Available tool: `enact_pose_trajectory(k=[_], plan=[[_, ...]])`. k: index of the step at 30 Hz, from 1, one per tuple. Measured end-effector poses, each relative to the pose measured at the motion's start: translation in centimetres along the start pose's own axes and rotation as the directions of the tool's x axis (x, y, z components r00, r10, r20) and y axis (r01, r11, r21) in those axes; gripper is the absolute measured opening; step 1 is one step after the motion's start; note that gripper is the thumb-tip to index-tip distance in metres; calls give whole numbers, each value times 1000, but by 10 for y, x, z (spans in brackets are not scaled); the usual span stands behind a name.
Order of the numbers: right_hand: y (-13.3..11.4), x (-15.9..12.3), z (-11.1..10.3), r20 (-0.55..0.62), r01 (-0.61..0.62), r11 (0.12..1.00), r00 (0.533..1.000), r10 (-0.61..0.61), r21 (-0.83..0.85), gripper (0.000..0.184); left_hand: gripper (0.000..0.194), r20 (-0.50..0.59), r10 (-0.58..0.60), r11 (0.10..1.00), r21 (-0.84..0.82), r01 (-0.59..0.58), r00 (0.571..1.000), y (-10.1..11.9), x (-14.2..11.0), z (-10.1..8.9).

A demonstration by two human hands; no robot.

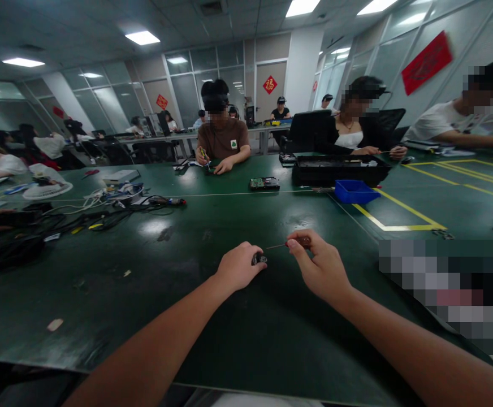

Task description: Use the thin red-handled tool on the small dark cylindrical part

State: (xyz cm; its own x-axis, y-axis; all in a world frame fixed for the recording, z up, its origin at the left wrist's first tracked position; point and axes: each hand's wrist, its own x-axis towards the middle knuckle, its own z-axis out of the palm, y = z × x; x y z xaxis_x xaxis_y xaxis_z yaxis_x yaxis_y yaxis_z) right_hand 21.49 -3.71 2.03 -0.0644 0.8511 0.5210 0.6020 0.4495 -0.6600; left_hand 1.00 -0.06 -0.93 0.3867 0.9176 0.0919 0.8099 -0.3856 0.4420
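My left hand [238, 265] is closed around a small dark round part [260, 259], which pokes out between thumb and fingers; its exact kind is too small to make out. In my right hand [320, 263] is a screwdriver [301, 242] with a reddish-brown handle, pinched between thumb and fingers. Its thin shaft points left toward the dark part, and a small gap seems to lie between the tip and the left hand. Both hands are just above the green table [229, 339].
Farther back lie a hard drive [264, 183], a blue bin [355, 192] and a long black tray [340, 171]. Cables [115, 209] and a black-and-red tool are heaped at left. A person [223, 138] works across the table; others sit right. Yellow tape [411, 226] marks the tabletop.
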Motion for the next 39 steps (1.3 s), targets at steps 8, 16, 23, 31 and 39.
enact_pose_trajectory(k=[8, 16, 23, 31, 39], plan=[[1, -1, 2, -8, 5, 1000, 1000, -5, 3, 20, 22, 0, -29, 1000, -12, 29, 1000, 4, 0, -3], [-1, 1, 0, 4, 9, 1000, 1000, -9, 1, 21, 28, -89, -113, 970, -227, 90, 990, -6, 1, -17], [-5, 1, -1, 45, -12, 1000, 999, 12, -5, 20, 29, -169, -169, 951, -287, 115, 971, -17, 2, -38], [-4, 2, -2, 80, -24, 1000, 997, 24, 2, 21, 20, -321, -243, 952, -259, 162, 916, -35, -12, -76], [-2, 3, -1, 88, -31, 999, 996, 30, 15, 19, 20, -435, -453, 888, -295, 353, 778, -89, -56, -121]])
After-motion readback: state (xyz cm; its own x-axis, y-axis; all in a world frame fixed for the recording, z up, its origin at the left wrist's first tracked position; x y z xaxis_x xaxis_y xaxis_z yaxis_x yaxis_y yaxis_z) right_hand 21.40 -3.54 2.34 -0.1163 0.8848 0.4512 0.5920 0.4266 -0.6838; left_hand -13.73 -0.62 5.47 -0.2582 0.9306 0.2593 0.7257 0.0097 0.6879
